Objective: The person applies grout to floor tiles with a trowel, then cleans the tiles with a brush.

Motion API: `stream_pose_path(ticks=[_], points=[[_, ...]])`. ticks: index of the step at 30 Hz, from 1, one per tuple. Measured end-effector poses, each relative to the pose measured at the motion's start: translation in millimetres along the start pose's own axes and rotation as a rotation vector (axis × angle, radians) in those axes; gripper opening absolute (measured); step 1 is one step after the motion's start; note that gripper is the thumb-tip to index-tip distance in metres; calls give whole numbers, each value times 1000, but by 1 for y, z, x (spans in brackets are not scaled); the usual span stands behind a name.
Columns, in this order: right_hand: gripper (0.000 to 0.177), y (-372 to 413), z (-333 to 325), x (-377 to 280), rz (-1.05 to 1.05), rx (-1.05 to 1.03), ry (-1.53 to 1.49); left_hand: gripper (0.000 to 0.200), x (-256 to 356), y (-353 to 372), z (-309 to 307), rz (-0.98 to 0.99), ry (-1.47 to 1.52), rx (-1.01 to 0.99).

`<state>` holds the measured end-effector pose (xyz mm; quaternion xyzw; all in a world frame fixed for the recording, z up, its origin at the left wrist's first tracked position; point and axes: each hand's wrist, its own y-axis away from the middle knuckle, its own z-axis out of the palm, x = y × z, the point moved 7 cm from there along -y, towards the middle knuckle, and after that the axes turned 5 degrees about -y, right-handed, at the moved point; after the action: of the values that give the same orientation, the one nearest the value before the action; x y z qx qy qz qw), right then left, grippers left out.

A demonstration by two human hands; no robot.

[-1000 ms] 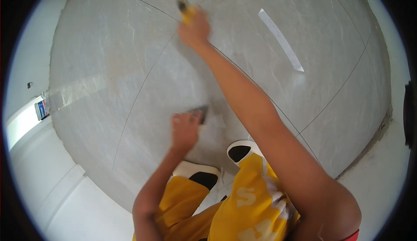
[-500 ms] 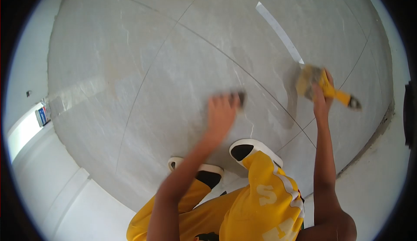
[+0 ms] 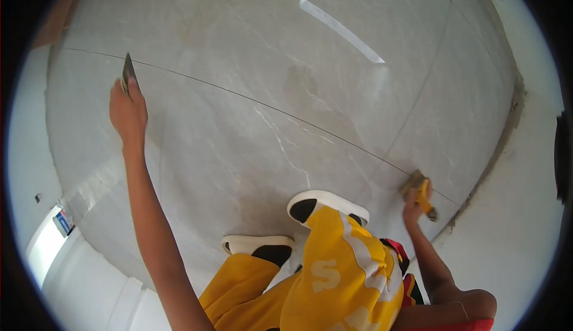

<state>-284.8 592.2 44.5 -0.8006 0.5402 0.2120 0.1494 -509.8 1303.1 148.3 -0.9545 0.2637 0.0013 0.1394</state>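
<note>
My left hand [image 3: 129, 113] is stretched out to the far left, its fingers closed around a thin, flat scraper [image 3: 128, 67]. The scraper's grey blade points away from me, close to the dark joint line [image 3: 239, 95] between the large grey floor tiles. At the lower right, my right hand [image 3: 412, 209] grips a brush [image 3: 423, 195] with a yellow handle and pale bristles. Those bristles are at the same joint line, near its right end. Marbled grey tile [image 3: 250, 152] lies under both hands.
My feet, in white-soled slippers [image 3: 258, 243], stand on the tiles at the bottom centre. A white wall [image 3: 507, 212] borders the floor on the right, with a rough edge along its foot. A small blue-and-white box [image 3: 61, 222] stands at the left edge. A bright white strip [image 3: 343, 30] shows on the floor ahead.
My left hand has swung from the centre to the far left with the scraper. My right hand has come down and nearer to me with the brush. The view has turned.
</note>
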Motion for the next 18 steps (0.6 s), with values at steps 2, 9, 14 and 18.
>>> stream_pose_path(ticks=[2, 9, 14, 18], points=[[50, -20, 83, -88, -59, -49, -190, 25, -2, 36, -24, 61, -32, -3], [62, -135, 326, -514, -288, -496, -635, 42, 44, 186, -10, 362, 64, -399], [41, -225, 299, -588, -290, -579, -624, 44, 92, 213, 9, 561, 123, -316], [43, -263, 235, -437, -337, -354, -859, 43, 124, 174, 40, 612, 160, -198]])
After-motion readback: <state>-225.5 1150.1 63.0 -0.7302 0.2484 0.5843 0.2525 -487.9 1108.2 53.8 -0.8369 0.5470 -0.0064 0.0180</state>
